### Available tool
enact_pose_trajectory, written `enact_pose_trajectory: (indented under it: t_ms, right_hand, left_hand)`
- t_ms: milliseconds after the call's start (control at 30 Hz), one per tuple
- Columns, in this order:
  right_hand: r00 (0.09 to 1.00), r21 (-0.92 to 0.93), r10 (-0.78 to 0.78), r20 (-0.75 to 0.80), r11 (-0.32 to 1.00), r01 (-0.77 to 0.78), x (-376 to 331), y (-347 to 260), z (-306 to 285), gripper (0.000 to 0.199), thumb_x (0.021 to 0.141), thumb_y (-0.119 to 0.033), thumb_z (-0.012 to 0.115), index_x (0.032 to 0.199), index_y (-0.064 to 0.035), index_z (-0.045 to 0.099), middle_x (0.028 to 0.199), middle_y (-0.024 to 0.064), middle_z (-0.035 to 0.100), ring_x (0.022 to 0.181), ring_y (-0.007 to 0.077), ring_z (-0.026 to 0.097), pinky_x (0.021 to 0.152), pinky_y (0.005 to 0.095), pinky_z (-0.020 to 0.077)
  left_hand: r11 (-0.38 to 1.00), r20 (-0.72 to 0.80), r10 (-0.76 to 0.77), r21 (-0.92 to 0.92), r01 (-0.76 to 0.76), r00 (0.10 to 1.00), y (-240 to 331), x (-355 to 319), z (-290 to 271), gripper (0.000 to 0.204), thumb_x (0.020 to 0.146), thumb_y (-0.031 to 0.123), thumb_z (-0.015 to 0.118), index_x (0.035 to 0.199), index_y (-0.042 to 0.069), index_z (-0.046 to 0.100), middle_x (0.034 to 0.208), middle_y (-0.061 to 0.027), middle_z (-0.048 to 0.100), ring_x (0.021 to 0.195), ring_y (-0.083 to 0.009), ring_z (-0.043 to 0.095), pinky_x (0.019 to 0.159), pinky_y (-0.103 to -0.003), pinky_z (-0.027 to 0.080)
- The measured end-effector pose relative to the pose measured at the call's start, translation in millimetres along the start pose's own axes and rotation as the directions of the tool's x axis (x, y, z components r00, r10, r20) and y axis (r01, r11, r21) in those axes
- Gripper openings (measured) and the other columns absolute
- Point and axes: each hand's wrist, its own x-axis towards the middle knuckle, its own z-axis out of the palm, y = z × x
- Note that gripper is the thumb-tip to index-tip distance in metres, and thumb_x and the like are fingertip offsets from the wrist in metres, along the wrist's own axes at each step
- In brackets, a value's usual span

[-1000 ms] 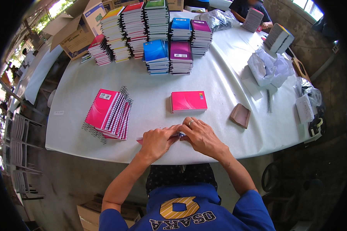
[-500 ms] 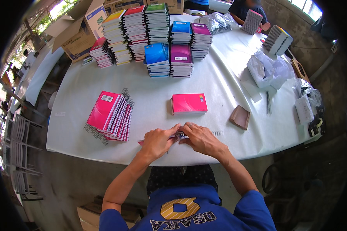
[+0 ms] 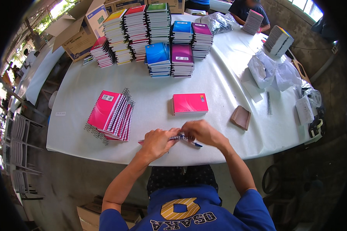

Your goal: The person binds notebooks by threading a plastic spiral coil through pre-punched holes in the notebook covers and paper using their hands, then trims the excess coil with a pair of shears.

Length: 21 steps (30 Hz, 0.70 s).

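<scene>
My left hand (image 3: 157, 142) and my right hand (image 3: 201, 132) meet at the near edge of the white table (image 3: 219, 88), both gripping a spiral-bound notebook (image 3: 182, 138) that lies almost hidden under them; only its wire coil and a pink corner show. Just beyond my right hand lies a pink notebook block (image 3: 189, 103) without a coil. To my left a fanned pile of pink spiral notebooks (image 3: 112, 114) rests on the table.
Tall stacks of coloured notebooks (image 3: 158, 34) stand at the far side, next to open cardboard boxes (image 3: 79, 32). A brown holder (image 3: 241, 117), a loose wire coil (image 3: 269, 103) and plastic wrappers (image 3: 272, 71) lie to the right. Another person (image 3: 250, 11) sits at the far end.
My hands stay at the same spot on the notebook; the fingers have shifted slightly along its coil. Nothing else on the table has moved.
</scene>
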Motion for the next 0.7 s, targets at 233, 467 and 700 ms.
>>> enact_pose_trajectory:
  t_ms: [233,467,700]
  right_hand:
    - [0.997,-0.4,-0.057,-0.06,0.916,0.028,-23.6,18.3,25.3,0.049,0.076,-0.025,0.078,0.117,-0.0065,0.059,0.121,0.015,0.053,0.117,0.0318,0.051,0.093,0.045,0.0437]
    - [0.948,-0.485,0.131,-0.29,0.834,-0.263,-65.5,27.8,19.4,0.039,0.087,-0.015,0.064,0.12,-0.0016,0.05,0.114,0.0178,0.052,0.107,0.0344,0.051,0.093,0.0467,0.0406]
    - [0.771,-0.145,0.131,-0.623,0.95,-0.278,-83.2,-41.8,6.4,0.035,0.091,-0.02,0.067,0.115,-0.0008,0.051,0.092,0.0196,0.054,0.076,0.0354,0.057,0.068,0.0453,0.0452]
  left_hand:
    - [0.998,-0.017,0.052,0.04,-0.051,0.999,-1.1,-2.1,-1.0,0.047,0.092,0.041,0.062,0.132,0.016,0.058,0.101,-0.0113,0.072,0.083,-0.0332,0.07,0.072,-0.046,0.055]
    - [0.999,0.069,0.016,0.033,-0.018,0.998,4.5,-1.7,-7.5,0.057,0.09,0.046,0.063,0.138,0.016,0.055,0.131,-0.0074,0.062,0.103,-0.0323,0.067,0.086,-0.045,0.054]
    - [0.998,0.017,-0.067,0.001,0.067,0.998,7.4,-2.1,-4.6,0.054,0.09,0.042,0.065,0.138,0.017,0.055,0.121,-0.0098,0.066,0.096,-0.0353,0.067,0.081,-0.046,0.054]
